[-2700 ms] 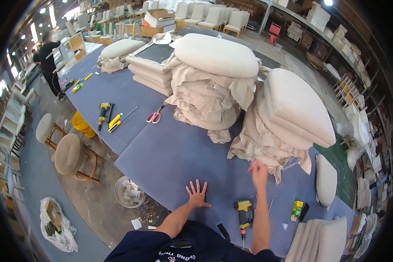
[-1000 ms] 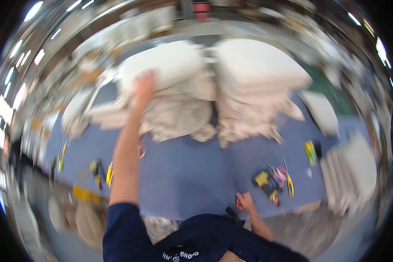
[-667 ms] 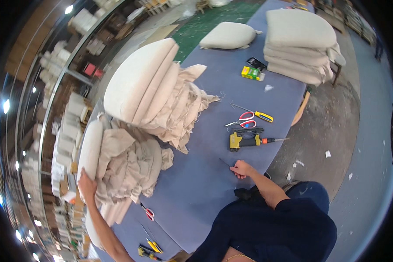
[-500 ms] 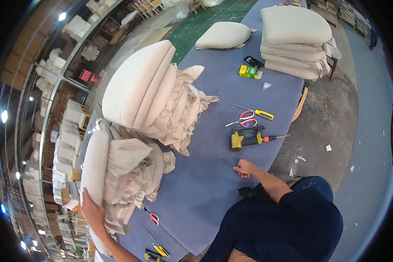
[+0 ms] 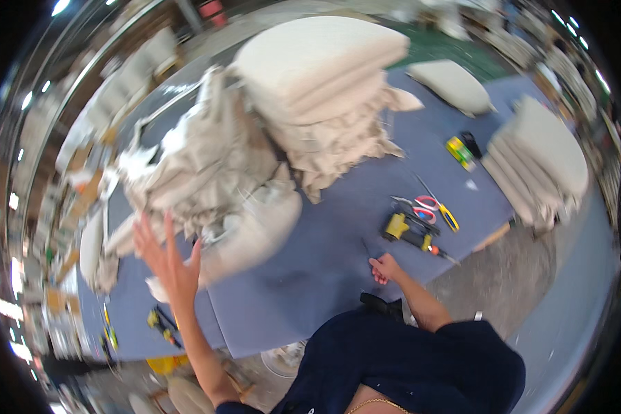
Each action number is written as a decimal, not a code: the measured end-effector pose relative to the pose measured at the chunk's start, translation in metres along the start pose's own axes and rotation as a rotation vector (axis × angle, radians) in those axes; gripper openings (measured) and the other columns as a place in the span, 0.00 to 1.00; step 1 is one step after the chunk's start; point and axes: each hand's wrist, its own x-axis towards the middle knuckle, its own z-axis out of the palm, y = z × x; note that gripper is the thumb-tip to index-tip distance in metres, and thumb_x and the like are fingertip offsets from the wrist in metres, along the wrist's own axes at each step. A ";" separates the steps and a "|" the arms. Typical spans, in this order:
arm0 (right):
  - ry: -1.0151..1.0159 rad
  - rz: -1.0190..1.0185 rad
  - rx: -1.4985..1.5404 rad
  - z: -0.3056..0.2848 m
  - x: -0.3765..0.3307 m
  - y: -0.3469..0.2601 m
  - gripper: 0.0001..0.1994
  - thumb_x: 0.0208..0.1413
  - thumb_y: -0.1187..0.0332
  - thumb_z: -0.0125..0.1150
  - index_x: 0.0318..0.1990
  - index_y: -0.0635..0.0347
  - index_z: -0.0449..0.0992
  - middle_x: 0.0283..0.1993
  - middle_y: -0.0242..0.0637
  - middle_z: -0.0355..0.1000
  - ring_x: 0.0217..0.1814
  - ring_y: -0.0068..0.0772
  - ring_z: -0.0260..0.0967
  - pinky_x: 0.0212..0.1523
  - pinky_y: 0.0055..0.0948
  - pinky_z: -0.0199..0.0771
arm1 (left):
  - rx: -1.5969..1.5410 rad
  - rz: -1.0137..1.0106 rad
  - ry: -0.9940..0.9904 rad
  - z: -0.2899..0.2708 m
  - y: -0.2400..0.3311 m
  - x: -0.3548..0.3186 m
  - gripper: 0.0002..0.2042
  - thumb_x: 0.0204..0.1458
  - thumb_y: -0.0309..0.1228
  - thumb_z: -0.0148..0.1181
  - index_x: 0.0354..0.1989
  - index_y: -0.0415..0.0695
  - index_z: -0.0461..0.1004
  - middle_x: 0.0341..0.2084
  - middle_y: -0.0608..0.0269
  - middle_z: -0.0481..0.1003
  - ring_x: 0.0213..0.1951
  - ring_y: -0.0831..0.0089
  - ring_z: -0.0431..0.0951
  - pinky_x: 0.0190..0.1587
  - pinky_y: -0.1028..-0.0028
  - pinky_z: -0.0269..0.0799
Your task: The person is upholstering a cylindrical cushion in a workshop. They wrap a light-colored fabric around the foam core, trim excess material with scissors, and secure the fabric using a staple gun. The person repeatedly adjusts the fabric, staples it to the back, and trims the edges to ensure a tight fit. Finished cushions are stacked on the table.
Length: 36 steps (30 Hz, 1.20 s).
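My left hand (image 5: 169, 262) is raised with its fingers spread, in front of a pale fabric-covered cushion (image 5: 259, 234). The cushion is blurred, and I cannot tell whether the hand touches it. Behind it lies a heap of cushions with loose beige fabric (image 5: 207, 148). Over the table, my right hand (image 5: 385, 269) is closed round a thin dark pointed tool (image 5: 366, 247); its handle is hidden in the fist. Beyond that hand lie a yellow-and-black staple gun (image 5: 407, 231), red-handled scissors (image 5: 426, 207) and a yellow-handled screwdriver (image 5: 450, 217).
A tall stack of cushions (image 5: 317, 69) rises at the back, with another stack (image 5: 538, 162) at the right. A single cushion (image 5: 452, 84) lies far off. Near it are a green-and-yellow box (image 5: 460, 153) and, at the left, a second yellow-and-black tool (image 5: 162, 326) on the blue-grey table (image 5: 276, 310).
The view has swung to the left. My left hand has come away from the upright cushion and opened; a cushion now lies nearer me on the table. My right hand still grips the thin tool.
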 end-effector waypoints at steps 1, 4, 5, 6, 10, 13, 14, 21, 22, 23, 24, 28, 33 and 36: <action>-0.013 -0.016 -0.012 0.007 0.005 -0.009 0.28 0.69 0.50 0.52 0.26 0.69 0.76 0.18 0.44 0.75 0.13 0.33 0.72 0.13 0.33 0.73 | 0.008 -0.057 -0.025 0.014 -0.007 0.010 0.41 0.49 0.40 0.72 0.74 0.53 0.60 0.75 0.43 0.50 0.75 0.38 0.44 0.74 0.42 0.41; -0.006 -0.044 -0.026 0.011 0.002 -0.005 0.28 0.69 0.50 0.52 0.26 0.70 0.76 0.18 0.44 0.75 0.13 0.33 0.72 0.13 0.33 0.74 | -0.109 0.016 -0.144 0.095 -0.012 -0.004 0.41 0.49 0.47 0.72 0.73 0.54 0.62 0.75 0.48 0.52 0.76 0.40 0.44 0.74 0.39 0.36; 0.001 -0.061 -0.023 0.009 0.005 0.000 0.29 0.69 0.50 0.52 0.26 0.70 0.76 0.18 0.44 0.75 0.13 0.33 0.73 0.13 0.33 0.75 | -0.140 0.100 -0.203 0.122 0.005 -0.016 0.39 0.50 0.47 0.71 0.72 0.53 0.64 0.75 0.51 0.53 0.76 0.42 0.45 0.74 0.39 0.37; 0.021 -0.082 0.004 0.007 0.006 0.002 0.29 0.69 0.50 0.52 0.25 0.70 0.76 0.18 0.45 0.75 0.14 0.33 0.73 0.14 0.34 0.76 | -0.174 0.212 -0.254 0.143 0.022 -0.020 0.37 0.51 0.47 0.70 0.70 0.52 0.65 0.74 0.54 0.54 0.76 0.44 0.46 0.74 0.38 0.38; 0.043 0.027 -0.012 0.012 0.004 -0.014 0.30 0.68 0.49 0.52 0.25 0.70 0.76 0.20 0.47 0.77 0.17 0.36 0.76 0.19 0.37 0.82 | -0.382 0.201 -0.147 0.194 0.038 -0.044 0.27 0.56 0.37 0.65 0.64 0.44 0.71 0.69 0.52 0.64 0.73 0.48 0.55 0.74 0.41 0.43; 0.019 0.084 -0.044 0.036 0.005 0.007 0.30 0.68 0.47 0.51 0.24 0.68 0.77 0.20 0.45 0.77 0.18 0.35 0.77 0.18 0.35 0.80 | -0.687 0.124 -0.394 0.152 0.056 -0.129 0.23 0.60 0.32 0.61 0.64 0.41 0.71 0.59 0.50 0.74 0.66 0.50 0.69 0.72 0.49 0.55; 0.017 0.143 -0.058 0.040 -0.008 0.025 0.31 0.68 0.47 0.51 0.24 0.68 0.77 0.20 0.44 0.77 0.18 0.35 0.77 0.18 0.35 0.80 | -1.001 0.107 -0.504 0.156 0.090 -0.144 0.21 0.55 0.32 0.66 0.57 0.39 0.76 0.57 0.47 0.76 0.62 0.48 0.72 0.68 0.55 0.62; 0.019 0.131 -0.090 0.040 -0.010 0.000 0.31 0.68 0.45 0.50 0.22 0.65 0.75 0.18 0.40 0.75 0.15 0.31 0.73 0.17 0.33 0.76 | -2.074 0.016 -1.661 0.071 0.228 -0.270 0.14 0.59 0.27 0.64 0.54 0.40 0.79 0.49 0.54 0.81 0.50 0.66 0.81 0.53 0.67 0.76; 0.024 0.142 -0.091 0.040 -0.010 -0.004 0.31 0.68 0.46 0.50 0.22 0.65 0.76 0.18 0.40 0.75 0.15 0.32 0.73 0.17 0.33 0.76 | -2.077 0.011 -1.708 0.080 0.232 -0.271 0.14 0.60 0.27 0.64 0.54 0.40 0.78 0.49 0.54 0.81 0.50 0.66 0.81 0.54 0.67 0.76; 0.024 0.151 -0.092 0.042 -0.010 -0.010 0.31 0.68 0.46 0.50 0.22 0.66 0.76 0.18 0.40 0.75 0.15 0.32 0.74 0.17 0.34 0.76 | -2.068 0.011 -1.756 0.085 0.235 -0.271 0.15 0.60 0.28 0.64 0.54 0.40 0.78 0.49 0.54 0.80 0.51 0.66 0.80 0.54 0.67 0.76; 0.022 0.159 -0.094 0.043 -0.010 -0.011 0.31 0.68 0.46 0.50 0.22 0.66 0.76 0.18 0.41 0.75 0.15 0.32 0.74 0.17 0.34 0.76 | -2.063 0.008 -1.796 0.092 0.238 -0.271 0.15 0.60 0.28 0.64 0.55 0.40 0.78 0.49 0.54 0.80 0.51 0.66 0.80 0.54 0.67 0.75; 0.012 0.153 -0.087 0.040 0.001 -0.013 0.31 0.68 0.46 0.51 0.22 0.65 0.76 0.18 0.40 0.75 0.15 0.32 0.74 0.16 0.34 0.75 | -2.071 0.023 -1.869 0.106 0.254 -0.282 0.15 0.61 0.29 0.63 0.56 0.40 0.77 0.50 0.54 0.80 0.52 0.66 0.79 0.56 0.66 0.74; -0.005 0.151 -0.086 0.039 0.010 -0.017 0.32 0.68 0.44 0.50 0.22 0.65 0.76 0.17 0.40 0.74 0.14 0.31 0.73 0.15 0.33 0.74 | -2.090 0.031 -1.898 0.114 0.272 -0.307 0.16 0.62 0.30 0.62 0.57 0.40 0.76 0.52 0.54 0.79 0.53 0.65 0.78 0.57 0.65 0.73; -0.014 0.083 -0.050 0.039 0.012 -0.008 0.32 0.68 0.46 0.50 0.21 0.67 0.75 0.17 0.42 0.75 0.14 0.33 0.74 0.14 0.33 0.75 | -2.125 0.017 -1.903 0.113 0.281 -0.327 0.16 0.62 0.30 0.61 0.58 0.40 0.75 0.52 0.54 0.78 0.54 0.65 0.78 0.58 0.65 0.72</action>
